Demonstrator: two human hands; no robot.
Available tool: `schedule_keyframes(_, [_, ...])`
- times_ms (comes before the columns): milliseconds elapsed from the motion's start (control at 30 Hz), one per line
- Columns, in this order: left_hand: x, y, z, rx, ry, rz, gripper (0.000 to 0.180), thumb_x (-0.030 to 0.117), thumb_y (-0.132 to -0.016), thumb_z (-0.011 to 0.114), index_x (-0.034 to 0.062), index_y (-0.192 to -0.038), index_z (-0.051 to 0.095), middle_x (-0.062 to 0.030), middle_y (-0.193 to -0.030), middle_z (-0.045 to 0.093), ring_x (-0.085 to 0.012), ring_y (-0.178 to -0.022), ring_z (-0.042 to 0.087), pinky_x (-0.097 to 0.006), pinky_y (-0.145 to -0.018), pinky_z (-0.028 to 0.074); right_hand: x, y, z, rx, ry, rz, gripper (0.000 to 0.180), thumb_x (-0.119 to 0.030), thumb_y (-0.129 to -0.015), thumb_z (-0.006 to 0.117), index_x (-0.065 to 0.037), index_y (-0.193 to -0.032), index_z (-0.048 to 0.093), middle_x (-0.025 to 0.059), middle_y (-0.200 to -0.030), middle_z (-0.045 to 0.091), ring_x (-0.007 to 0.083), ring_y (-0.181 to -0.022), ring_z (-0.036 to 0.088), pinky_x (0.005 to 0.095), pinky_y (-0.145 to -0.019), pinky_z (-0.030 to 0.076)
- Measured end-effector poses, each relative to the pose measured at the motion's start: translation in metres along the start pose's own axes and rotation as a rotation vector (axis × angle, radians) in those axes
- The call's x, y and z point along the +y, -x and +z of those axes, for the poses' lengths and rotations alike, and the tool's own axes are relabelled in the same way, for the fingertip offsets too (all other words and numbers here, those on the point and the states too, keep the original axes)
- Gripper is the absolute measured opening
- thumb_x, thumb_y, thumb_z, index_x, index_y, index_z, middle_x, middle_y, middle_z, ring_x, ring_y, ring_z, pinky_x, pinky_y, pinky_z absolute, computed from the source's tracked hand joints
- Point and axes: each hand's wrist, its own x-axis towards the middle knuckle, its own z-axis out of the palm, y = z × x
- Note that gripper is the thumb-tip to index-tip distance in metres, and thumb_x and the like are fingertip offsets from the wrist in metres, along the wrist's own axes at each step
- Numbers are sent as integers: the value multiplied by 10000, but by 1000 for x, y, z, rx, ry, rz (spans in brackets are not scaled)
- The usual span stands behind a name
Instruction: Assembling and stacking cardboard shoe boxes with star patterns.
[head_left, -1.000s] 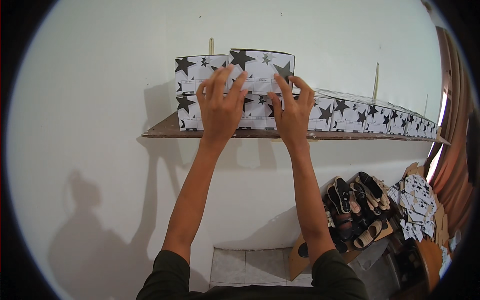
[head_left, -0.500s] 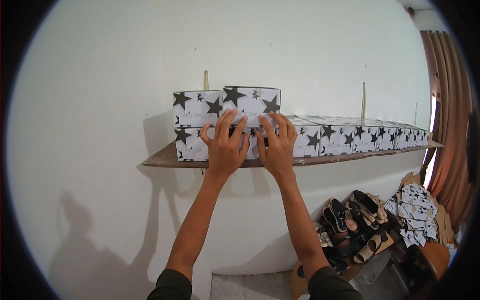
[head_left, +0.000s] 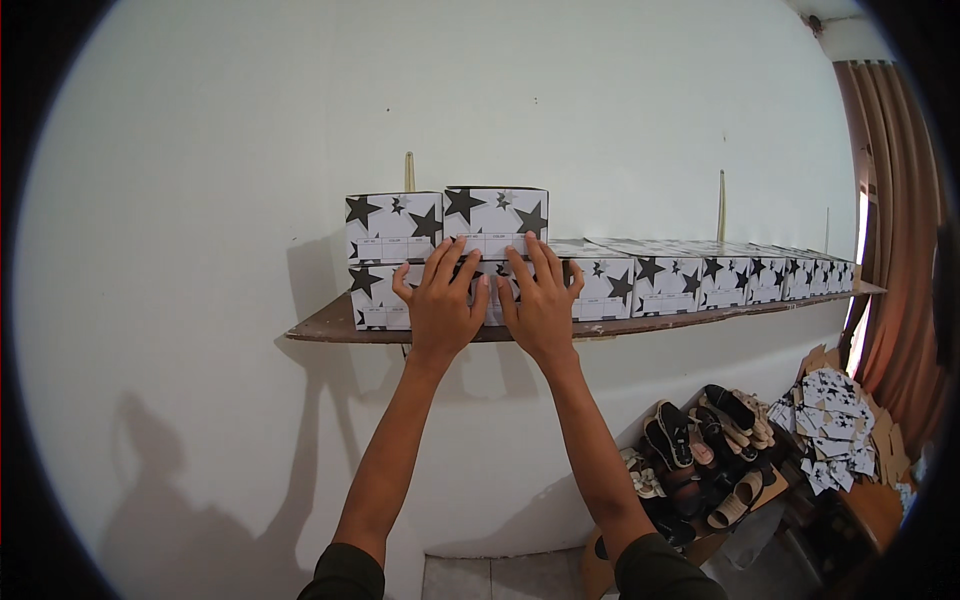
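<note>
Both my hands reach up to a stack of white shoe boxes printed with black stars. My left hand (head_left: 440, 305) has its fingers spread, its tips at the lower front of the upper right box (head_left: 496, 212). Beside it my right hand (head_left: 540, 305) lies with fingers stretched against the same box's lower front edge. Neither hand is wrapped round anything. Left of that box stands another upper box (head_left: 393, 225), almost level with it. Under these two, the lower boxes (head_left: 380, 297) are partly hidden behind my hands.
A brown wall shelf (head_left: 325, 325) carries the boxes, with a row of similar boxes (head_left: 665, 287) running right. Below right, a pile of shoes (head_left: 700, 450) lies on a cardboard box. Flat star-printed card pieces (head_left: 828, 425) are heaped near a brown curtain (head_left: 900, 230).
The upper right box has shifted slightly back and left, closer to its neighbour. My hands moved with it, and the right hand came nearer to the left. The view tilted slightly.
</note>
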Motion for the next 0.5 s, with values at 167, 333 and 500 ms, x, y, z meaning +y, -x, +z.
schedule_keyframes(167, [-1, 3, 5, 3, -35, -13, 348, 279, -954, 581, 108, -1227, 711, -55, -1373, 633, -180, -1345, 518, -589, -1093, 163, 0, 3, 4, -16, 92, -35, 437, -373, -996, 578, -75, -1309, 647, 185, -1493, 508, 278, -1393, 468, 679, -1123, 129])
schedule_keyframes(333, [-2, 2, 3, -33, -13, -14, 358, 277, -962, 570, 104, -1247, 701, -66, -1400, 620, -192, -1373, 503, -619, -1111, 140, 1, 2, 1, -36, 100, -36, 442, -388, -997, 578, -97, -1324, 637, 169, -1499, 510, 270, -1393, 481, 716, -1135, 74])
schedule_keyframes(500, [-5, 6, -1, -91, 12, -17, 414, 291, -969, 579, 133, -1346, 642, -77, -1472, 555, -202, -1409, 463, -620, -1117, 116, 4, 8, 0, -92, 111, -49, 449, -378, -1003, 573, -115, -1366, 603, 169, -1524, 481, 272, -1441, 429, 731, -1135, 46])
